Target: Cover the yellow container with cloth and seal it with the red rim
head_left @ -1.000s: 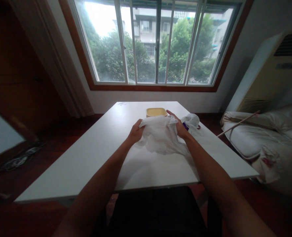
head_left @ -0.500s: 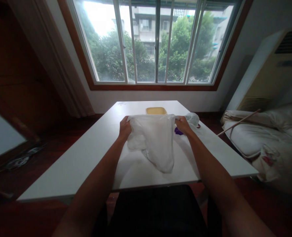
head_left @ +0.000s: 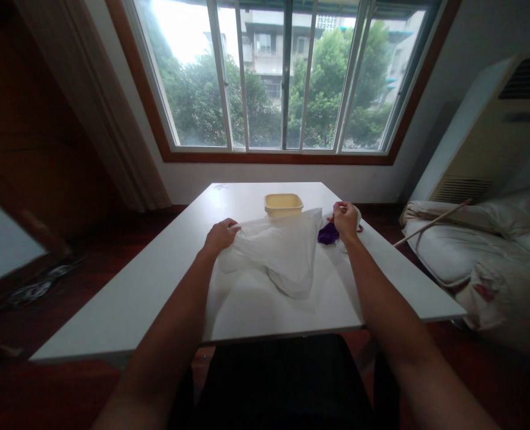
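A thin white, slightly see-through piece of cloth (head_left: 282,251) is spread slackly above the table, its lower part drooping towards me. My left hand (head_left: 221,233) pinches its left upper corner between thumb and fingers. The cloth's right upper corner stands free, a small gap away from my right hand (head_left: 346,220). That hand is raised with loosely curled fingers and shows nothing in its grasp. Just below and left of it lies a crumpled purple item (head_left: 328,233). A clear plastic bag (head_left: 343,245) is partly hidden behind my right hand and wrist.
The white table (head_left: 157,286) narrows towards the window. A pale yellow plastic tub (head_left: 283,203) stands behind the cloth. On the right are a covered sofa (head_left: 444,251) with a stick (head_left: 432,224) leaning over it, and a standing air conditioner (head_left: 484,119).
My right hand has let go of the cloth and moved right and slightly up. My left hand has shifted left and down, pulling the cloth slack. More of the yellow tub and purple item shows.
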Demonstrator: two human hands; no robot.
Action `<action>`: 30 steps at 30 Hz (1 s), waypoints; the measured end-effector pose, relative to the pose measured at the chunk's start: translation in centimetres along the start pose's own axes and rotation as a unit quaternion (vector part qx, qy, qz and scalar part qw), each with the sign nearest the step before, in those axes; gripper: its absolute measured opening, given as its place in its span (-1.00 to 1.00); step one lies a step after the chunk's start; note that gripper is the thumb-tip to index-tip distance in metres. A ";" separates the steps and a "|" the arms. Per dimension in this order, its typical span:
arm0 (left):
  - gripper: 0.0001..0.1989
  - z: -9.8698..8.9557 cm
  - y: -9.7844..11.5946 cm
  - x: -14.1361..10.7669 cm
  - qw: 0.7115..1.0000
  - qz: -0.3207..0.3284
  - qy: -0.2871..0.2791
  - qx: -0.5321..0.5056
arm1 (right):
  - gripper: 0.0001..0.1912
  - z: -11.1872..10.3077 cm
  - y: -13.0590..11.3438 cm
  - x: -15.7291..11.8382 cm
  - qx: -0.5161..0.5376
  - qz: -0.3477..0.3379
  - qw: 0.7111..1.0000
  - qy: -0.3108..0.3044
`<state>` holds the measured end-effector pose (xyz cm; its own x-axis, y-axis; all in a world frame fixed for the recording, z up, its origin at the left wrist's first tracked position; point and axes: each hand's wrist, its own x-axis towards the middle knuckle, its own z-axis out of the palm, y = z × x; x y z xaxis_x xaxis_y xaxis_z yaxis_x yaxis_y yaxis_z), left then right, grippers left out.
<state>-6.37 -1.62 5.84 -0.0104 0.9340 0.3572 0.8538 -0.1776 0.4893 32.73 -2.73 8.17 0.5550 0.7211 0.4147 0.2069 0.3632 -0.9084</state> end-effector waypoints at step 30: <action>-0.56 2.3 -1.3 -0.9 0.984 0.074 -0.155 0.039 | -0.43 4.4 3.1 -4.9 -0.437 -0.177 0.765 -0.439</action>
<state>-6.26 -1.57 3.07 0.2667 0.9513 0.1545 0.8717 -0.3065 0.3824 27.08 -2.50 3.54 -0.3367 0.9262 0.1696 0.8912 0.3716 -0.2603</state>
